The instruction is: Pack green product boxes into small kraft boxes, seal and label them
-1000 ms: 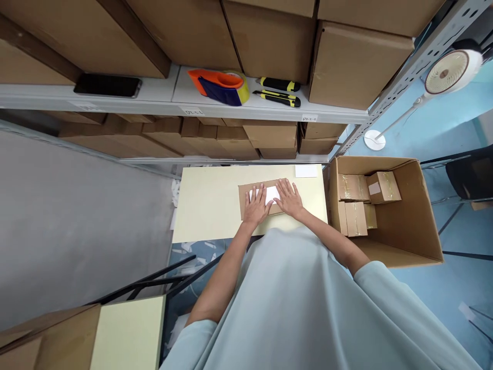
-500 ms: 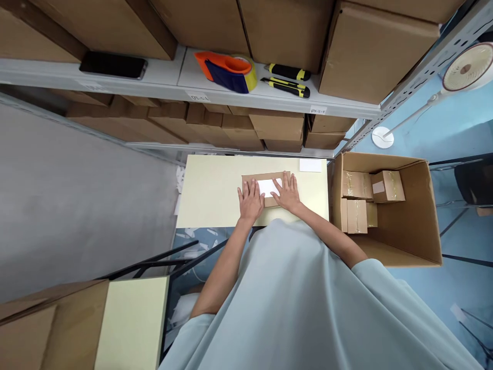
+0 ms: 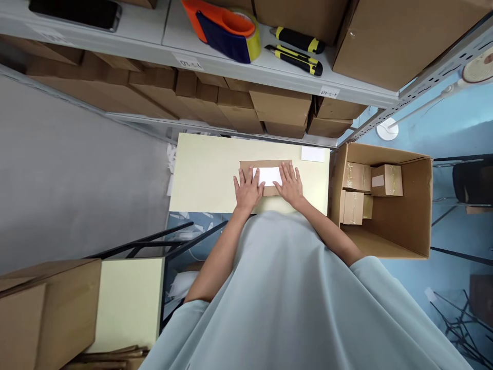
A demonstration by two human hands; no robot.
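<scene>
A flat brown cardboard piece, maybe a small box [image 3: 271, 191], lies on the pale yellow table [image 3: 208, 172] in front of me. On its top face is a white label [image 3: 270, 177]. My left hand [image 3: 247, 190] rests flat over the left end of the label, fingers spread. My right hand [image 3: 290, 184] lies over the right end, its fingers also spread and pointing away from me. Neither hand is closed round anything. Near the table's far right corner lies a white slip of paper [image 3: 313, 153].
Right of the table stands a large open carton [image 3: 404, 216] with several small taped boxes [image 3: 387, 181] inside. The shelf above holds an orange and blue tape dispenser [image 3: 225, 31], two utility knives [image 3: 296, 54] and a black phone [image 3: 77, 13]. Brown boxes [image 3: 281, 105] fill the lower shelf.
My right hand has slid off the label's middle toward its right end, and my left hand toward the left, so more of the label shows. The view has tilted downward.
</scene>
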